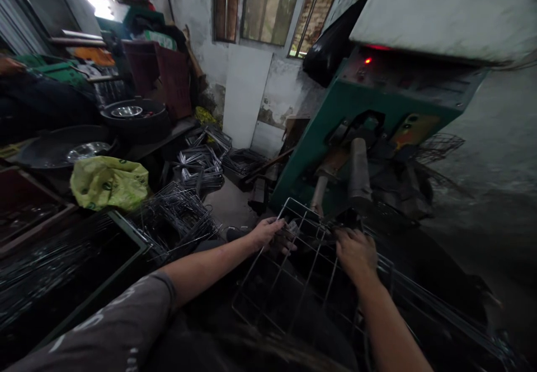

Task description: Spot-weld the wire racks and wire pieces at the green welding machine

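A wire grid frame [289, 282] lies tilted in front of me, its far edge up against a green machine [335, 120]. My left hand [268, 232] grips the frame's far left corner with fingers curled round the wire. My right hand [356, 252] is closed over the wires at the frame's far right, just below the machine's two metal cylinders [358, 170]. A red light [368, 60] glows on the machine's top panel.
Stacks of bent wire frames [199, 165] and wire baskets [176, 218] lie on the floor to the left. A yellow plastic bag [109, 182] sits beside dark round pans [134, 114]. A dark bin [62, 271] of wire rods is at lower left.
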`<state>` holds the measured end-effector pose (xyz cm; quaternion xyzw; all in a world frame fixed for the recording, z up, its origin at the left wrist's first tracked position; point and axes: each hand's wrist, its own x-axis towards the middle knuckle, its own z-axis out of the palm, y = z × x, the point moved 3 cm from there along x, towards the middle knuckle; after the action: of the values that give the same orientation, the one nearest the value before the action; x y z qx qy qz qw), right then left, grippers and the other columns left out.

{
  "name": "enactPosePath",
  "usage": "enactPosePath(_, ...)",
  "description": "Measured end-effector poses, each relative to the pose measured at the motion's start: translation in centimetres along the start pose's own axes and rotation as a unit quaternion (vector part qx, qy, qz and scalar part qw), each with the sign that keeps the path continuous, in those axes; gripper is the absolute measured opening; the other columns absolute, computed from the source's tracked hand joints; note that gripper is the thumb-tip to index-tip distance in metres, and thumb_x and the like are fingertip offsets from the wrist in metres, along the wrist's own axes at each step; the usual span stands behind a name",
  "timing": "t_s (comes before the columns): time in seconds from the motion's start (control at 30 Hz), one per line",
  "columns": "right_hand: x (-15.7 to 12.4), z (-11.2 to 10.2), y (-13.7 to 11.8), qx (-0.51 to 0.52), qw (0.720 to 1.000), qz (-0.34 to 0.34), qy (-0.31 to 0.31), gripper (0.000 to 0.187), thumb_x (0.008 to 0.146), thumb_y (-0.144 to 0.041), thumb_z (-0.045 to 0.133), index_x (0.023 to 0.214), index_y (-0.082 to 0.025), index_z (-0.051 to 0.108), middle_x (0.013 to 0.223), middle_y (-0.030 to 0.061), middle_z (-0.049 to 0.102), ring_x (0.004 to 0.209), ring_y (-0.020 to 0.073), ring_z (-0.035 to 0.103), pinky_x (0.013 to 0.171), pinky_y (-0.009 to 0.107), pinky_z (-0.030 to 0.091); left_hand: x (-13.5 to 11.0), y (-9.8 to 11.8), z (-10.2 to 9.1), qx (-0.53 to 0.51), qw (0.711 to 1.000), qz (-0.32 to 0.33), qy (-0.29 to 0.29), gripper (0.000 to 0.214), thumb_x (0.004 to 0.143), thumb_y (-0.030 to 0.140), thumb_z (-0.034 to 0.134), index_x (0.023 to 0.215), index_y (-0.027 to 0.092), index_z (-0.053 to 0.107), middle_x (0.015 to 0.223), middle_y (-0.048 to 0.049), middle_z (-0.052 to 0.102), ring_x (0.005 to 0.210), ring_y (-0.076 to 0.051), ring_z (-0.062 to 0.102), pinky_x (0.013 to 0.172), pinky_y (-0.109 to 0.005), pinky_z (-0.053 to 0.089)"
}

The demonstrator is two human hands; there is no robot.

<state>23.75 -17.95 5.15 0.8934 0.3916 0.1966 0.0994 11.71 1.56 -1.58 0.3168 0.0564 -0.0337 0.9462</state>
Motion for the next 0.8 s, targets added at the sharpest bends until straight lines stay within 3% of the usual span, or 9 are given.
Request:
enactPosePath(0.37, 0.1, -0.5, 0.1, -0.007, 1.000, 0.001, 0.001, 0.025, 0.081, -0.012, 0.051, 0.098, -0.020, 0.066, 0.098, 0.0055, 0.068, 0.089, 0.0203, 0.056, 0.075, 0.033, 0.035, 0.4, 0.1, 0.1, 0.005, 1.000, -0.017, 0.012, 0.038, 0.078, 0.044, 0.067, 0.093, 0.014, 0.048, 0.076, -0.0117, 0.069, 0.062, -0.031, 0.070, 0.049, -0.040, 0.056)
enactPosePath(0.53, 0.3, -0.4, 0.2, 0.009, 1.000, 0.002, -0.002, 0.022, 0.085, -0.014, 0.048, 0.095, -0.019, 0.067, 0.087, 0.0051, 0.069, 0.084, 0.0212, 0.058, 0.071, 0.034, 0.035, 0.4, 0.0, 0.2, 0.004, 1.000, -0.014, 0.008, 0.038, 0.079, 0.044, 0.066, 0.093, 0.013, 0.049, 0.080, -0.0140, 0.070, 0.064, -0.030, 0.070, 0.049, -0.038, 0.056)
enactPosePath(0.7, 0.2, 0.4, 0.2, 0.047, 0.999, 0.010, 0.005, 0.026, 0.082, -0.012, 0.045, 0.093, -0.017, 0.068, 0.094, 0.0092, 0.069, 0.090, 0.0245, 0.059, 0.076, 0.037, 0.041, 0.0, 0.3, 0.7, 0.018, 1.000, -0.008, 0.008, 0.039, 0.078, 0.045, 0.068, 0.091, 0.013, 0.049, 0.076, -0.0115, 0.070, 0.062, -0.030, 0.070, 0.049, -0.037, 0.056)
enactPosePath(0.8, -0.3, 0.6, 0.4, 0.131, 0.990, 0.017, 0.037, 0.030, 0.083, -0.016, 0.040, 0.095, -0.016, 0.068, 0.094, 0.0107, 0.069, 0.091, 0.0243, 0.060, 0.081, 0.037, 0.045, -0.7, 0.3, 0.7, 0.020, 1.000, -0.005, 0.021, 0.041, 0.075, 0.046, 0.070, 0.089, 0.014, 0.048, 0.075, -0.0105, 0.069, 0.060, -0.029, 0.070, 0.046, -0.035, 0.055)
